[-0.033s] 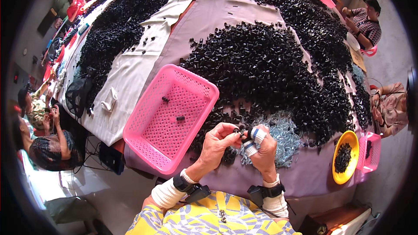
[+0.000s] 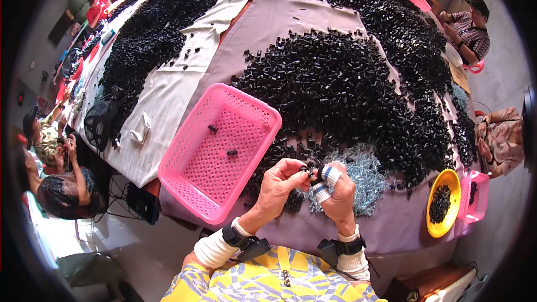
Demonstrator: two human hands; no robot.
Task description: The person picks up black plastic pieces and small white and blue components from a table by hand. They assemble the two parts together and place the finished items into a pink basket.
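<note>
Head: black pieces in basket

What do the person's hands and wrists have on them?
Left hand: bare, with a white ribbed cuff and black wrist strap carrying a black box. Right hand: similar cuff, strap and box, plus white finger sleeves banded in blue.

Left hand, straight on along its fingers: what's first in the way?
Most likely the right hand, with its blue-striped white finger wraps, just beyond the small black piece at the left hand's fingertips. Depth is unclear, so I can't tell if the hands already touch.
</note>
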